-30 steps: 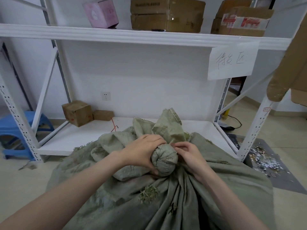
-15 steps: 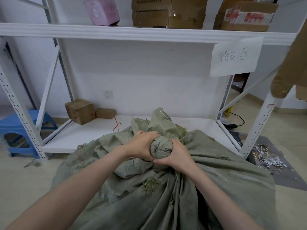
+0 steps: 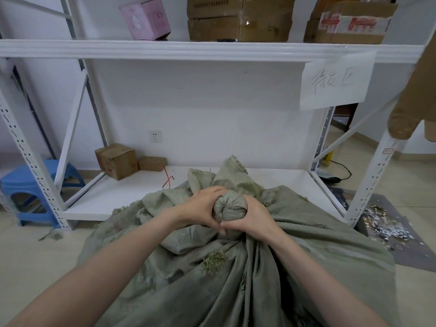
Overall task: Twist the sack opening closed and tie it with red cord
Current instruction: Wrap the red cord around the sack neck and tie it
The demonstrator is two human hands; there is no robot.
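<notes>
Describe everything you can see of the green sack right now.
The sack is a large, dull green woven bag, bulging full, on the floor before a white rack. Its fabric gathers in deep folds up to a neck twisted into a round knob, which the left hand and right hand both grip. Loose mouth fabric sticks up behind. Dry plant bits cling to its front. It is not yet tied.

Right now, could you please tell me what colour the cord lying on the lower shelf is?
The cord is red; the head view shows it.
</notes>
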